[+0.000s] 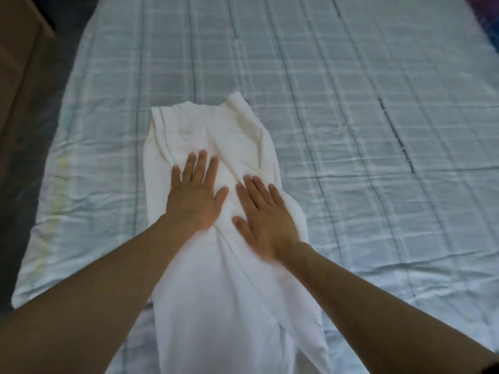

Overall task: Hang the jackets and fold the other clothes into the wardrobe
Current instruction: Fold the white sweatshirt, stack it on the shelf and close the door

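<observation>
A white garment [216, 238] lies lengthwise on the bed [351, 130], running from the centre of the view toward 6 o'clock, already narrowed into a long strip with loose creases across its far half. Both hands lie flat on it with fingers straight and slightly spread: the left hand [195, 193] presses near the middle of the cloth, the right hand [263, 220] just beside it toward 3 o'clock, pinching nothing. This looks like smoothing before the next fold. The risk, as I judge it, is that pressing over the diagonal wrinkles between the hands would set them in instead of clearing them, and the uneven far end at 12 o'clock, where one corner peaks higher than the other, could give a lopsided fold. The near end hangs toward the bed's edge and might slide off if the cloth is pushed. Dark marks run along a stripe of the checked sheet at 3 o'clock; they are too blurred to read. No brand or label shows on the garment.
</observation>
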`<state>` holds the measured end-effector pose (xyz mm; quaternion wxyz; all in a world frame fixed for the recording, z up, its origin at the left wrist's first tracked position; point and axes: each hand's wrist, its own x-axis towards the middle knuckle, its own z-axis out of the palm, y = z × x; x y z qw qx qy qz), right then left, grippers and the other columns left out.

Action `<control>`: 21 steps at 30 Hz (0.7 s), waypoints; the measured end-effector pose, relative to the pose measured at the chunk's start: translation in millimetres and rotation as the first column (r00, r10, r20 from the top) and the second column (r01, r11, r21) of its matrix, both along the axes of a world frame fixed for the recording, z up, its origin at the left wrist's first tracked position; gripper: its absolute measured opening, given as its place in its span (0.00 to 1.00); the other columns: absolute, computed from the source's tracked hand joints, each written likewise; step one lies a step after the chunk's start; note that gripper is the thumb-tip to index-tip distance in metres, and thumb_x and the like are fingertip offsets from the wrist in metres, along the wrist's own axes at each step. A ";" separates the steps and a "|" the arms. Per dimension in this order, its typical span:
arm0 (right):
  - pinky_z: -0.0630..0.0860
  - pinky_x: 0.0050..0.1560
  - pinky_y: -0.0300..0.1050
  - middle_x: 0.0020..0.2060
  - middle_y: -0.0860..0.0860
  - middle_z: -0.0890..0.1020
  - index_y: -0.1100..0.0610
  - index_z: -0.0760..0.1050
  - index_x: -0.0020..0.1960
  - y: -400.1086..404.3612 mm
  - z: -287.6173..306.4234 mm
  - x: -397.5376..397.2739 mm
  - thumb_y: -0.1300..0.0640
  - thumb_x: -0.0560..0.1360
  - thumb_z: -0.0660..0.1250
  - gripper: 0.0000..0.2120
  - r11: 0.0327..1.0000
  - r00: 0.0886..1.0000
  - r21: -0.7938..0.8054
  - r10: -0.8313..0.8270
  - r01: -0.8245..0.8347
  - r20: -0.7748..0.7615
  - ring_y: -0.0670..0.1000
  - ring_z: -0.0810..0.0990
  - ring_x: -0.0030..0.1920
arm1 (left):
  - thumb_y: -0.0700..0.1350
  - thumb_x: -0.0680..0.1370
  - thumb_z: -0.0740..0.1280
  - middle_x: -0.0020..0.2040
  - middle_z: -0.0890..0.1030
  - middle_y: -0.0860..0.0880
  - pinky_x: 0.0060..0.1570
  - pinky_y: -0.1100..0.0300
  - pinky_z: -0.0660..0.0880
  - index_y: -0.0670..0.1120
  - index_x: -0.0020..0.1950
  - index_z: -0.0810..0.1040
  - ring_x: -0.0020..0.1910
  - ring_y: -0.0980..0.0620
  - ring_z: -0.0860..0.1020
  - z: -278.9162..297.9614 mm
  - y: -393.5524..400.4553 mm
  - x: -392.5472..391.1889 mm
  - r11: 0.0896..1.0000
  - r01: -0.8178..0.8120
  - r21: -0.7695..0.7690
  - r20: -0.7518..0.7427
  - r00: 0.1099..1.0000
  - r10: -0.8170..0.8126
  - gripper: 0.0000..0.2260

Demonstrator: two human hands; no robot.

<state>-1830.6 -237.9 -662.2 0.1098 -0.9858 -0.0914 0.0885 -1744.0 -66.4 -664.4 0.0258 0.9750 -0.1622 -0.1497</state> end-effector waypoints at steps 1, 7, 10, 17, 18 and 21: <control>0.48 0.79 0.57 0.80 0.54 0.51 0.56 0.52 0.80 -2.5 5.7 -0.8 0.40 0.81 0.43 0.32 0.999 1.000 0.052 0.002 -0.001 -0.013 0.52 0.46 0.80 | 0.61 0.82 0.44 0.82 0.37 0.48 0.78 0.42 0.41 0.49 0.81 0.39 0.80 0.47 0.38 7.8 -2.0 -6.4 1.000 -0.013 0.009 -0.015 1.000 0.013 0.31; 0.49 0.78 0.58 0.79 0.58 0.55 0.56 0.55 0.80 -24.7 22.5 -62.3 0.43 0.82 0.46 0.30 0.963 0.966 0.143 -0.240 0.226 0.091 0.58 0.49 0.80 | 0.60 0.82 0.46 0.81 0.56 0.46 0.77 0.41 0.53 0.50 0.81 0.55 0.81 0.45 0.53 13.9 -19.2 -115.7 0.977 0.175 -0.121 0.129 0.979 -0.159 0.29; 0.51 0.78 0.61 0.79 0.62 0.48 0.56 0.53 0.80 -20.6 4.9 -98.9 0.42 0.81 0.50 0.31 0.958 0.964 0.141 -0.260 0.251 0.051 0.62 0.44 0.79 | 0.62 0.83 0.44 0.83 0.47 0.49 0.78 0.43 0.49 0.54 0.82 0.49 0.81 0.48 0.44 -6.2 -15.1 -145.1 0.987 0.116 -0.115 0.084 0.991 -0.107 0.29; 0.53 0.77 0.61 0.80 0.61 0.48 0.57 0.49 0.81 -10.7 -18.9 -105.9 0.44 0.82 0.50 0.31 0.963 0.959 0.055 -0.269 0.265 0.094 0.61 0.43 0.80 | 0.64 0.81 0.39 0.82 0.37 0.51 0.78 0.45 0.41 0.55 0.81 0.39 0.80 0.49 0.36 -14.7 -15.0 -140.9 0.990 0.135 -0.053 0.071 0.989 -0.131 0.30; 0.54 0.77 0.62 0.80 0.61 0.48 0.56 0.48 0.81 -11.0 -17.7 -106.5 0.44 0.82 0.50 0.31 0.964 0.959 0.053 -0.266 0.261 0.096 0.62 0.43 0.80 | 0.64 0.81 0.38 0.81 0.36 0.51 0.78 0.45 0.40 0.55 0.81 0.38 0.80 0.49 0.35 -11.0 -15.0 -141.3 0.989 0.137 -0.046 0.052 0.990 -0.135 0.30; 0.51 0.77 0.63 0.80 0.60 0.47 0.56 0.47 0.81 -12.1 -9.8 -114.9 0.44 0.82 0.50 0.32 0.973 0.968 0.038 -0.229 0.226 0.104 0.62 0.43 0.79 | 0.63 0.81 0.38 0.81 0.34 0.50 0.78 0.45 0.39 0.54 0.80 0.36 0.79 0.48 0.34 3.8 -10.3 -143.1 0.987 0.162 -0.021 -0.012 0.987 -0.162 0.30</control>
